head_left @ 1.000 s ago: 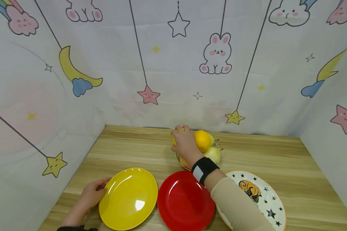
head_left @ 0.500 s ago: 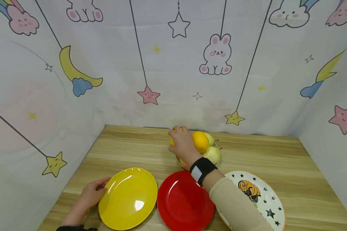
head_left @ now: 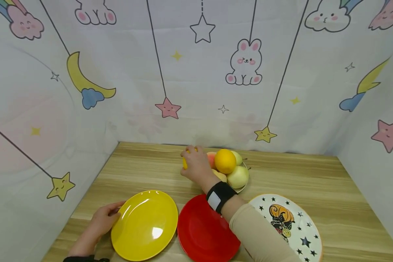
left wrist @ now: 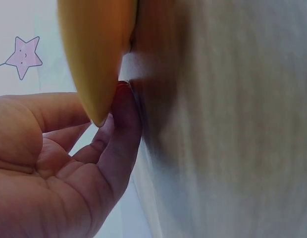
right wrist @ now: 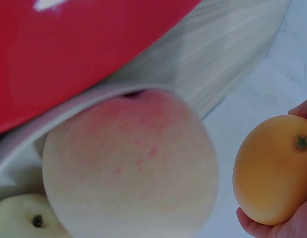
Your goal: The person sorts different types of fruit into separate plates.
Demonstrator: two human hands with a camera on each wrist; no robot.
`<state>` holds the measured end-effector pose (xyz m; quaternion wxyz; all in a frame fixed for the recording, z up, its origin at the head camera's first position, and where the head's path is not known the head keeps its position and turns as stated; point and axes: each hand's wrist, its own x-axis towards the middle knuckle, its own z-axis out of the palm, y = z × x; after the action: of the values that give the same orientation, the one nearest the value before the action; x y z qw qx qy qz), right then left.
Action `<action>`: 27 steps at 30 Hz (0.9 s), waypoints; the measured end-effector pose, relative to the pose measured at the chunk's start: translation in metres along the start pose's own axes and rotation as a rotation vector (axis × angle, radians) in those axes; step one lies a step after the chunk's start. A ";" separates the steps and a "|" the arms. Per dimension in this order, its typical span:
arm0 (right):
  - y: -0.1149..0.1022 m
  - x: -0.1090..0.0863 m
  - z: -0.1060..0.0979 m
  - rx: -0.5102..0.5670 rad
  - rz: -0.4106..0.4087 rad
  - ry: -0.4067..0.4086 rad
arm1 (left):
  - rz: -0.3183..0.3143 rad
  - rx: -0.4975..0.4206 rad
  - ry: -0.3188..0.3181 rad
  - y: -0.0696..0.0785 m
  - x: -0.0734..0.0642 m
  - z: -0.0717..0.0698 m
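My right hand (head_left: 198, 167) grips an orange (right wrist: 272, 168) at the left side of the fruit bowl (head_left: 244, 186); in the head view the fingers cover most of that fruit. A second orange (head_left: 225, 161) lies on top of the pile, with pears (head_left: 238, 177) and peaches (right wrist: 133, 163) around it. At the lower left, my left hand (head_left: 101, 222) pinches the left rim of a yellow plate (head_left: 144, 225). The left wrist view shows the thumb over the rim (left wrist: 96, 94) and fingers beneath it, close to the table.
A red plate (head_left: 203, 229) lies right of the yellow one, partly under my right forearm. Farther right is a white plate (head_left: 306, 225) with stars and a pumpkin picture, overlapped by the sleeve (head_left: 262, 233). Patterned cloth walls (head_left: 196, 127) bound the wooden table (head_left: 144, 163).
My right hand has moved left with the orange, from over the bowl to its left side, uncovering peaches in it. The left hand stays at the yellow plate's rim.
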<state>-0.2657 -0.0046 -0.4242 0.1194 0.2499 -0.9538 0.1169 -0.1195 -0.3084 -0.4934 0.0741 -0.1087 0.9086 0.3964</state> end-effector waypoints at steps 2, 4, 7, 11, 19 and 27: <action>-0.005 -0.002 0.001 0.002 -0.012 -0.003 | -0.006 -0.006 -0.004 0.000 0.000 0.000; -0.009 -0.003 0.003 0.003 -0.021 -0.019 | -0.008 -0.012 -0.008 0.001 0.000 0.000; -0.015 -0.004 0.006 0.013 -0.032 -0.039 | -0.004 -0.016 -0.009 0.001 0.000 0.000; -0.023 -0.006 0.009 0.006 -0.049 -0.056 | 0.011 -0.014 -0.006 -0.001 0.001 -0.001; -0.043 -0.013 0.013 -0.041 -0.167 -0.052 | 0.010 -0.018 -0.017 -0.003 0.000 -0.001; -0.066 -0.020 0.014 -0.005 -0.234 -0.136 | -0.003 -0.007 -0.028 -0.002 0.001 -0.002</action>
<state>-0.2178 -0.0550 -0.4323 0.0678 0.3663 -0.9243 0.0828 -0.1202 -0.3118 -0.4937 0.0869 -0.1046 0.9059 0.4012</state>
